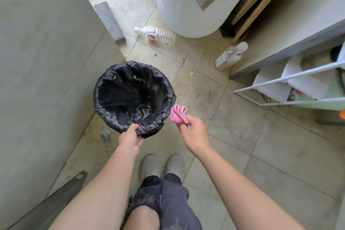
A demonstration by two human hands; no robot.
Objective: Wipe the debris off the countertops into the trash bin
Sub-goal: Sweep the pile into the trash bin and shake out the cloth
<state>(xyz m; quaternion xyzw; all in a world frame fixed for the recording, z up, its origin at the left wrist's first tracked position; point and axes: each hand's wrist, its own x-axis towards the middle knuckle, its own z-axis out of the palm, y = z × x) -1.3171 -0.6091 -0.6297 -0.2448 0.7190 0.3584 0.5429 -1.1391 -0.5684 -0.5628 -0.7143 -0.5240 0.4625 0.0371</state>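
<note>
A: Head view: where is the trash bin (104, 82)?

B: Mouth up, just right of the table (37, 61). The left grip (129, 139) curls over its near rim. The right grip (194, 132) pinches a folded pink cloth (178, 115) beside the rim (touching or not, unclear). A bottle (156, 33) lies well beyond.

Dirty tiled floor (233, 136) w/ white shelf rack (291, 80), grey wall (37, 61).

One black-lined trash bin (100, 106), one pink cloth (178, 115). Two bottles down on the floor (242, 136): clear bottle (156, 34) toward the far edge, cloudy bottle (230, 56) toward the right edge. Two hands, left hand (130, 139) and right hand (195, 132). Two pale shoes (150, 165).
</note>
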